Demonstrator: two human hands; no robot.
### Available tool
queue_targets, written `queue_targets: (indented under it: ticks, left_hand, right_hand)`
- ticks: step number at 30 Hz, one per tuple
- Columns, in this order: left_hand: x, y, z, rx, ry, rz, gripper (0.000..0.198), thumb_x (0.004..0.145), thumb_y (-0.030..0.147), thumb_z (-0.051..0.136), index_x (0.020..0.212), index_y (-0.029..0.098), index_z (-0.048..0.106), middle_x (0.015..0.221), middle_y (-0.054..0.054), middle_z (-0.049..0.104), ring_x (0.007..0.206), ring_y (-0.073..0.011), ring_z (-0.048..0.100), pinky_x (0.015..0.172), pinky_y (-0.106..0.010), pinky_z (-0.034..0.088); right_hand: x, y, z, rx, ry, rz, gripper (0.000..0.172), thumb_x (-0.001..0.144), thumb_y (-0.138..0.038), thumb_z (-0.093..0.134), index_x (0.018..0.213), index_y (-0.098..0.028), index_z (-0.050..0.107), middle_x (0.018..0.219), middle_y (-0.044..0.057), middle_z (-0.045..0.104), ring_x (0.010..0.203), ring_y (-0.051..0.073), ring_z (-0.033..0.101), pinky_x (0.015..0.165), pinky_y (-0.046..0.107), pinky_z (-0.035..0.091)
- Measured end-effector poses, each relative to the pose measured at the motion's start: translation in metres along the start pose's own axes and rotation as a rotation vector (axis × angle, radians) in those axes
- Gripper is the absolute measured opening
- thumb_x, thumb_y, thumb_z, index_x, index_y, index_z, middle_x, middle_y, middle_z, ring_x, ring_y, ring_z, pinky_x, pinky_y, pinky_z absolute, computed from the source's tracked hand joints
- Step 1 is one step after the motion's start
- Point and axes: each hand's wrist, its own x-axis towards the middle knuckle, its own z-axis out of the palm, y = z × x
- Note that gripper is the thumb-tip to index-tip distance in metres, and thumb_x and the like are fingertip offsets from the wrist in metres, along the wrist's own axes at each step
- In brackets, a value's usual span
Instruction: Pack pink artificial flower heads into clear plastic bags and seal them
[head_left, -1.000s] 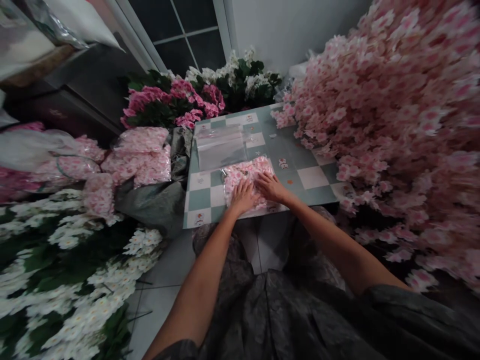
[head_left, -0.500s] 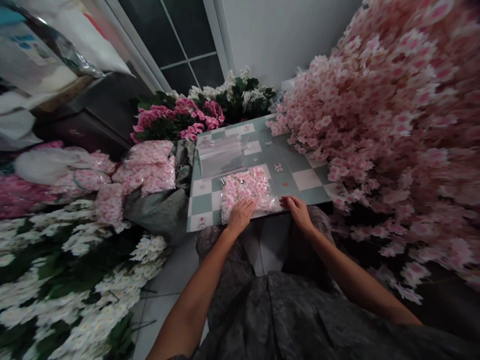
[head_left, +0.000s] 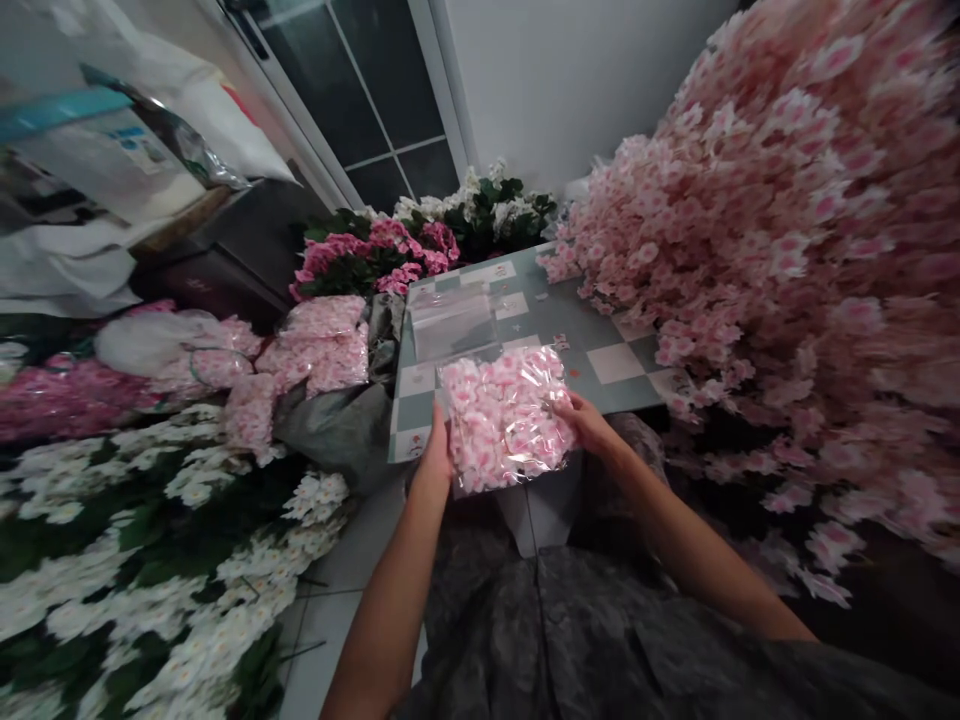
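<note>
Lifted off the tabletop since the earlier frame, the clear plastic bag [head_left: 504, 420] of pink-and-white blossoms now sits tilted in the air between both hands, its lower edge just over the table's near edge. Its contents are packed loosely and show through the shiny film. The left hand [head_left: 433, 460] stands on edge, gripping the bag's left side, with its fingers mostly hidden behind the plastic. The right hand [head_left: 589, 425] pinches the lower right side, its fingers lying across the front. Both forearms angle inward and up from the lap.

Beyond the hands, flat clear bags [head_left: 450, 325] lie on the checkered tabletop [head_left: 611, 362]. Left of the table are filled bags [head_left: 322, 345] and a grey cloth [head_left: 330, 430], with white blossoms [head_left: 135, 590] lower down. A great heap of pink blossoms [head_left: 750, 300] rises on the right.
</note>
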Motion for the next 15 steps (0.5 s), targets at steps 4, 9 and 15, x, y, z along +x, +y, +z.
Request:
queue_targets:
  ticks: [4, 9, 15]
  left_hand:
    - [0.016, -0.031, -0.006, -0.024, -0.013, -0.047, 0.037, 0.064, 0.027, 0.089, 0.094, 0.015, 0.071, 0.083, -0.009, 0.078, 0.083, -0.0267, 0.077, 0.088, -0.041, 0.061]
    - [0.018, -0.043, -0.007, -0.107, -0.038, 0.03, 0.04, 0.06, 0.02, 0.089, 0.096, 0.014, 0.072, 0.085, -0.008, 0.079, 0.089, -0.027, 0.077, 0.09, -0.04, 0.061]
    - [0.006, -0.049, -0.007, -0.012, -0.02, -0.056, 0.043, 0.051, 0.019, 0.092, 0.088, 0.013, 0.071, 0.077, -0.009, 0.077, 0.091, -0.0329, 0.077, 0.088, -0.045, 0.062]
  right_hand:
    - [-0.004, 0.015, -0.011, 0.039, 0.046, 0.077, 0.053, 0.061, -0.045, 0.088, 0.103, -0.02, 0.068, 0.101, 0.007, 0.078, 0.081, 0.023, 0.073, 0.076, 0.035, 0.059]
    - [-0.006, 0.026, -0.022, 0.084, 0.096, 0.128, 0.046, 0.055, -0.037, 0.09, 0.093, -0.021, 0.068, 0.085, 0.003, 0.078, 0.071, 0.02, 0.072, 0.069, 0.031, 0.058]
    - [-0.005, 0.031, -0.023, 0.034, 0.112, 0.05, 0.051, 0.06, -0.049, 0.088, 0.098, -0.021, 0.068, 0.091, 0.003, 0.078, 0.076, 0.019, 0.072, 0.071, 0.03, 0.058]
